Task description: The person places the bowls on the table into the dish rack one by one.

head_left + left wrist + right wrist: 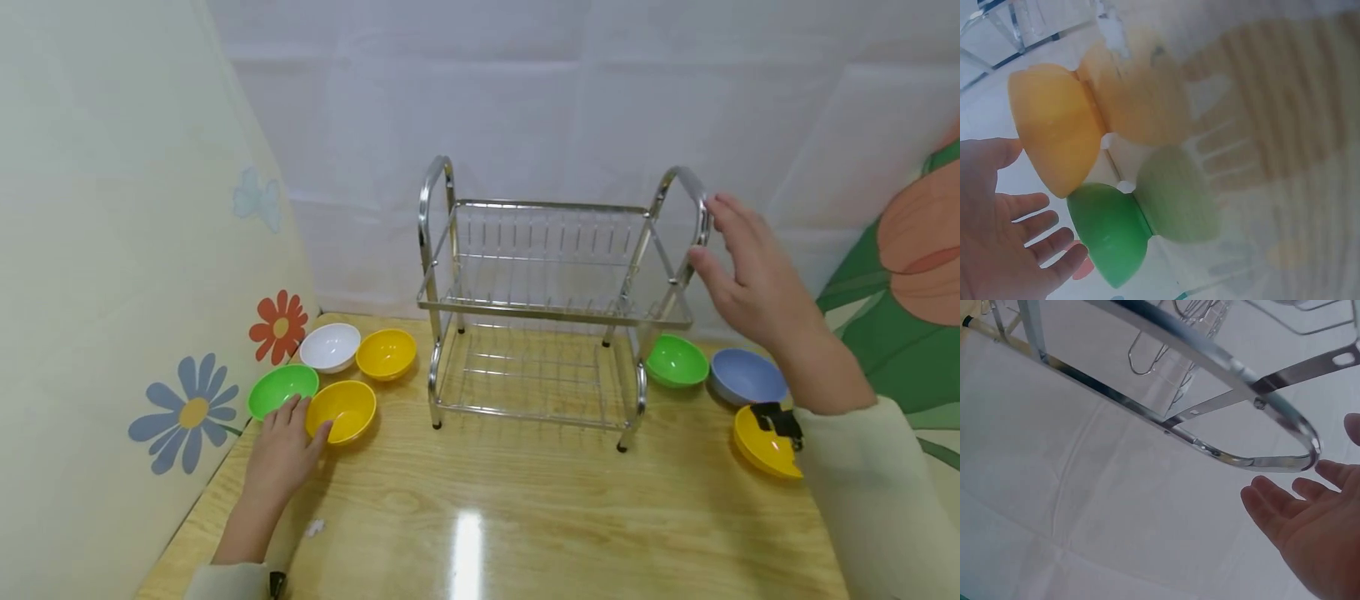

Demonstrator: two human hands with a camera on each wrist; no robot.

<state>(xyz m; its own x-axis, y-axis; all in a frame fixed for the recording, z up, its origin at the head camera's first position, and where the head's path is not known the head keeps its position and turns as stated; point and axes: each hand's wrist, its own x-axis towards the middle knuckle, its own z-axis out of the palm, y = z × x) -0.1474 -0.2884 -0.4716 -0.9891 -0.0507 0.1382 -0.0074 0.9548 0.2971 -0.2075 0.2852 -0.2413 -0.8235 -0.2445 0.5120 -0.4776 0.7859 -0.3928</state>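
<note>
A two-tier metal dish rack [555,315] stands on the table. My right hand [753,283] is raised at its right end, fingers spread, with the fingertips right at the curved side rail [1279,464]. On the left, my left hand [283,450] reaches over the front yellow bowl [343,408] and the green bowl [281,390] beside it. Its fingers are spread and fairly straight, and in the left wrist view the thumb comes right to the yellow bowl's side. Behind these two stand a white bowl [330,347] and another yellow bowl [387,353].
Right of the rack are a green bowl [677,362], a blue bowl [747,377] and a yellow bowl [765,446], partly hidden by the right wrist. A flower-printed panel [150,250] rises along the left table edge. A white cloth [525,100] hangs behind the rack.
</note>
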